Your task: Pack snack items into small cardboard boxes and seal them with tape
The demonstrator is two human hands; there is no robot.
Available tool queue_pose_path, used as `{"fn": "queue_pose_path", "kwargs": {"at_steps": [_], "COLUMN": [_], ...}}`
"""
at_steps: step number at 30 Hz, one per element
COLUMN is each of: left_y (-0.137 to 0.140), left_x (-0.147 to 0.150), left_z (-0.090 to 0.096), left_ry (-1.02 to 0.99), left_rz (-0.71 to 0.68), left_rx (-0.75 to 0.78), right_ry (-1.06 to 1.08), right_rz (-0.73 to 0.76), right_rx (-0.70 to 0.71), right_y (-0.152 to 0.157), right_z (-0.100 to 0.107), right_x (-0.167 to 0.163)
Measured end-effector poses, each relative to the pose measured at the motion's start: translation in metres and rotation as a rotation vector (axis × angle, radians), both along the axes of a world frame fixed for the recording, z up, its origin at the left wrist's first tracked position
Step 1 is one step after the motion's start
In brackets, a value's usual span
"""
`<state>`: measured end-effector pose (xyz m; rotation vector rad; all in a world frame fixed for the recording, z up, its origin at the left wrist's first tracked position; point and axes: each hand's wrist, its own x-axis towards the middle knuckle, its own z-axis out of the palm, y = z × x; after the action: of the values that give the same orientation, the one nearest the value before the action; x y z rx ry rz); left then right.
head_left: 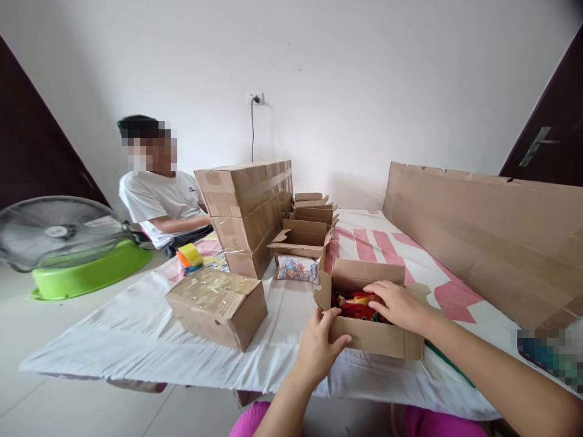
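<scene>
An open cardboard box stands before me on the cloth-covered table, its flaps folded outward. Inside lies a shiny red packet with yellow and green print. My left hand holds the box's near left corner, fingers over the rim and thumb against the front wall. Over the box's right side reaches my right hand; its fingers are stretched out and spread, the tips touching the red packet. Part of the packet is hidden beneath that hand. A printed pillow-shaped packet stands just beyond the box, to the left.
A taped box sits at the left, near stacked taped boxes and a tape roll. Several open boxes line up behind. A large cardboard panel stands right. Beyond are a seated person and a fan.
</scene>
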<state>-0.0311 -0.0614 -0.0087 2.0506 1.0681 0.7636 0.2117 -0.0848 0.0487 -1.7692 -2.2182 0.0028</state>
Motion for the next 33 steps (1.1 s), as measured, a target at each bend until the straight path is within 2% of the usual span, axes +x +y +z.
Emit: {"fn": "queue_pose_path", "kwargs": {"at_steps": [2, 4, 9, 12, 14, 19, 22, 25, 28, 30, 32, 33], "left_y": [-0.002, -0.004, -0.007, -0.007, -0.006, 0.000, 0.011, 0.027, 0.035, 0.028, 0.012, 0.003], "left_x": [0.000, 0.000, -0.001, -0.002, -0.004, -0.021, -0.038, -0.051, -0.052, -0.044, -0.031, -0.022], "left_z": [0.003, 0.005, 0.006, 0.006, 0.006, 0.011, 0.010, 0.004, -0.002, -0.003, -0.006, -0.008], "left_ry": [0.028, 0.044, 0.068, 0.062, 0.062, 0.069, 0.031, -0.027, -0.084, -0.136, -0.228, -0.273], "left_rz": [0.004, 0.009, 0.023, 0.041, 0.083, 0.236, 0.344, 0.499, 0.692, 0.802, 0.768, 0.658], "left_rx": [0.022, 0.039, 0.057, 0.065, 0.062, 0.041, 0.111, 0.263, 0.446, 0.582, 0.693, 0.701], "right_ry": [-0.057, -0.143, -0.198, -0.167, -0.091, 0.302, 0.352, 0.265, 0.105, -0.028, -0.148, -0.181], "right_rz": [0.005, -0.003, 0.004, -0.025, -0.078, -0.302, -0.382, -0.319, -0.047, 0.118, 0.194, 0.192], "right_rx": [-0.113, -0.139, -0.104, -0.051, 0.072, 0.545, 0.770, 0.810, 0.660, 0.546, 0.508, 0.515], "right_y": [0.010, 0.015, 0.013, 0.005, -0.003, -0.037, -0.061, -0.078, -0.083, -0.081, -0.077, -0.074], "right_z": [-0.003, -0.006, -0.009, -0.003, 0.009, 0.051, 0.062, 0.046, 0.008, -0.023, -0.056, -0.072], "right_x": [-0.006, -0.010, -0.016, -0.018, -0.017, -0.007, 0.003, 0.010, 0.009, 0.005, 0.002, 0.001]}}
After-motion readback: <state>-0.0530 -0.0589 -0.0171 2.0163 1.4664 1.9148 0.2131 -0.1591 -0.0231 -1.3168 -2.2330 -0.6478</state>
